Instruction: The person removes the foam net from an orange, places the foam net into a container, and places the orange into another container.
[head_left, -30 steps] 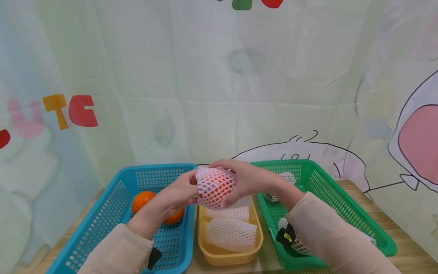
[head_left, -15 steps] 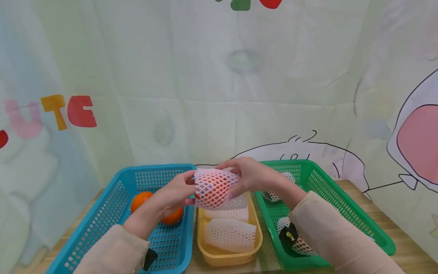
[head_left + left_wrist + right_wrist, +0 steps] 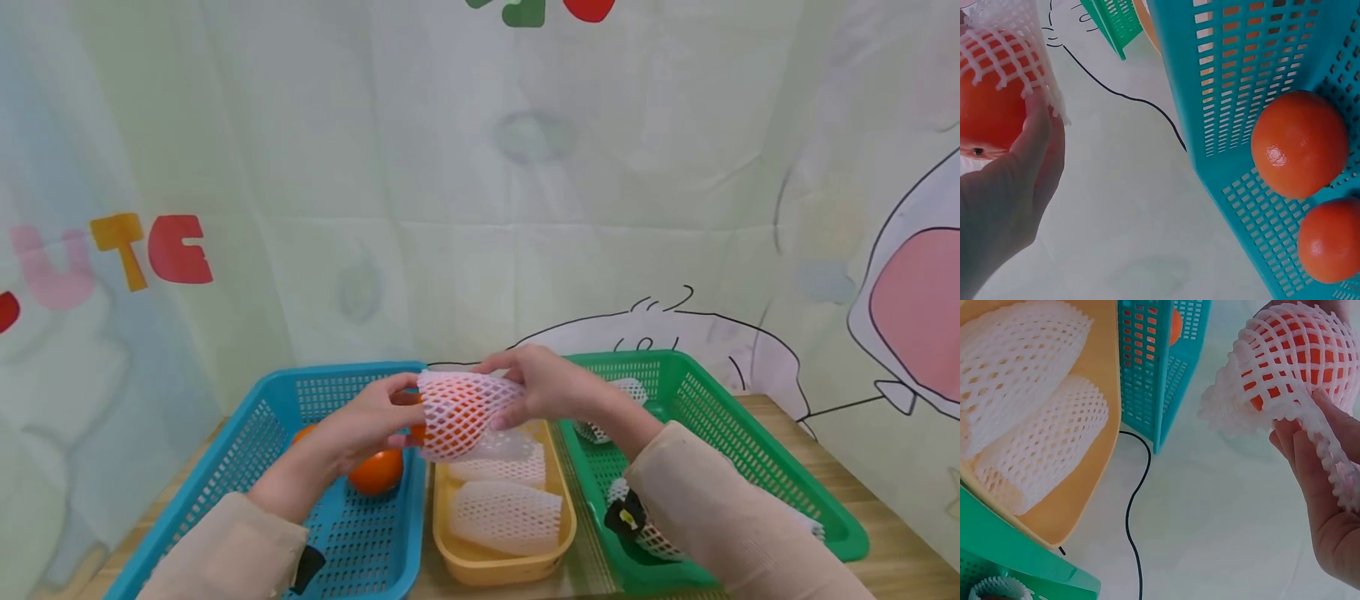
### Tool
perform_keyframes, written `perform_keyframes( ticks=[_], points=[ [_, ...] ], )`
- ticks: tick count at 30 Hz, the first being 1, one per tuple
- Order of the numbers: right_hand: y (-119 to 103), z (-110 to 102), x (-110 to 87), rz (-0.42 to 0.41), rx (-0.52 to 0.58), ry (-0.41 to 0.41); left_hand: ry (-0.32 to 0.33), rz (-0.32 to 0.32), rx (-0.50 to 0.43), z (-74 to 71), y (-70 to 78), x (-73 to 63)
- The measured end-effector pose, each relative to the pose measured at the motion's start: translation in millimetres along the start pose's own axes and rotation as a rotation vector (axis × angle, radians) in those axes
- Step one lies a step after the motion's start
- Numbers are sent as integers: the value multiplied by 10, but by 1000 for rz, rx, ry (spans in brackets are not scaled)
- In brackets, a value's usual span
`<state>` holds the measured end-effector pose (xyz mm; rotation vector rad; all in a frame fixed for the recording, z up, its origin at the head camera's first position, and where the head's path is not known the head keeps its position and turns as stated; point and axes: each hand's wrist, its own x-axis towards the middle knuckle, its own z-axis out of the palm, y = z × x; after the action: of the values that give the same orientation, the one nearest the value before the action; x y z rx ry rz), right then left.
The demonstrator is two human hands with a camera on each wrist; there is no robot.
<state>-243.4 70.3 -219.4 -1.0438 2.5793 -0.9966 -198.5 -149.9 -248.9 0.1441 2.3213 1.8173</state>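
Over the yellow tray, both hands hold up one orange partly covered by a white foam fruit net. My left hand grips the orange at the net's open left end, where bare peel shows. In the left wrist view, its fingers lie along the net's edge and the fruit's stem end is uncovered. From the other side, my right hand pinches the net's narrower tail, with thumb below and fingers above. The right wrist view shows net strands passing between that thumb and fingers.
At left stands a blue basket with oranges inside. The yellow tray in the middle holds several flat foam nets. A green basket at right contains netted fruit. Behind them hangs a printed cloth.
My left hand and the netted orange have shifted slightly left. The right hand has moved from around the fruit towards the net's tail, and the net looks more drawn out.
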Motion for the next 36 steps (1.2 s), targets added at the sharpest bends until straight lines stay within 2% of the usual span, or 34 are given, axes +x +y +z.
perform_keyframes(
  ticks=[3, 9, 16, 24, 29, 36],
  points=[
    [-5, 17, 0, 18, 19, -1, 4, -5, -5, -17, -16, -3],
    [14, 40, 4, 3, 48, -9, 16, -15, 0, -84, -31, -21],
    [93, 55, 13, 39, 56, -24, -17, -24, -56, -250, -49, -31],
    [126, 77, 44, 79, 73, -21, -38, -12, -69, -378, -49, -57],
    [180, 74, 36, 162, 6, 26, -10, -30, -18, -546, -101, -73],
    [331, 180, 47, 245, -183, 44, 88, -107, 113, -801, -324, -58]
  ],
)
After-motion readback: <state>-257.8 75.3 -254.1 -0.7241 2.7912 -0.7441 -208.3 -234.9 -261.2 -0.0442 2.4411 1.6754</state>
